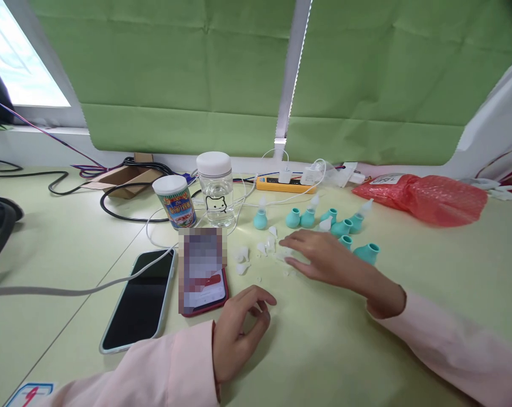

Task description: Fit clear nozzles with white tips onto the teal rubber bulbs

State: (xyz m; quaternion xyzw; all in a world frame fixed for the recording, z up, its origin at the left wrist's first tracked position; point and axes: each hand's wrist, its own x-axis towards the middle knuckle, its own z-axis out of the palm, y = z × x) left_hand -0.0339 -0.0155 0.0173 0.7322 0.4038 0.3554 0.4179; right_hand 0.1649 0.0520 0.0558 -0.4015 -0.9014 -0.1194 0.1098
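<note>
My right hand reaches over small translucent nozzle tips, its thumb and fingers apart. A clear piece lies by its fingertips; whether they touch it I cannot tell. My left hand rests on the table, loosely curled with a gap between index finger and thumb and nothing visible in it. Left of the right hand are more loose tips. Behind and beside it stand several teal rubber bulbs. Some carry a translucent tip, like one bulb at the left; others have bare openings, like the bulb beside my right wrist.
Left of my hands lie a dark-screened phone and a lit red-cased phone. Behind them stand a labelled tub and a clear jar. Cables, a cardboard box, a yellow power strip and a red plastic bag line the back.
</note>
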